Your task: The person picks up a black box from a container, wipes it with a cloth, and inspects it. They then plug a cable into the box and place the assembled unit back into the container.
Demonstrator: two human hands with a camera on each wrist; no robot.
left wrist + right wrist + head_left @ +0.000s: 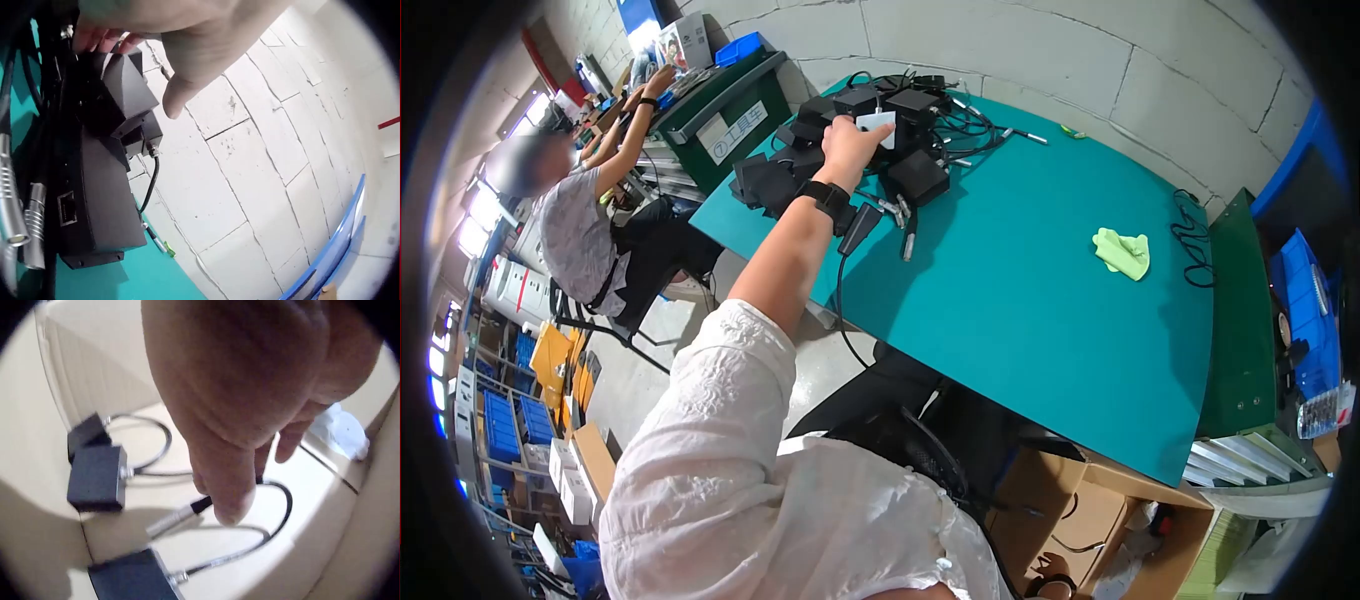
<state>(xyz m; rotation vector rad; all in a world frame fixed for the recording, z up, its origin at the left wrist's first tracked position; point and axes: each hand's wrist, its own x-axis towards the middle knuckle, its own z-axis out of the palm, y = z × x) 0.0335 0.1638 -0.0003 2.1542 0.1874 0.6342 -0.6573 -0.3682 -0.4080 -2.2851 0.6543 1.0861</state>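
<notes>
My left hand [852, 148] reaches over the pile of black boxes [918, 178] on the teal tabletop [1020, 290]. It grips one tilted black box [128, 94] whose top shines white in the head view; the fingers go behind it, the thumb along its near side. A lower box in the left wrist view shows a network port [67, 209]. Down in a cardboard carton [1025, 490], my right hand [250, 394] hangs with relaxed fingers over a short cable [287, 509]. Its metal connector [172, 522] lies by the thumb, its black box [134, 578] on the carton floor.
Two more cabled black boxes [97, 478] lie along the carton wall near a clear plastic bag [344, 431]. A green cloth [1122, 254] and a coiled black cable [1192, 240] lie on the table's right. Another person [570, 225] sits at the left.
</notes>
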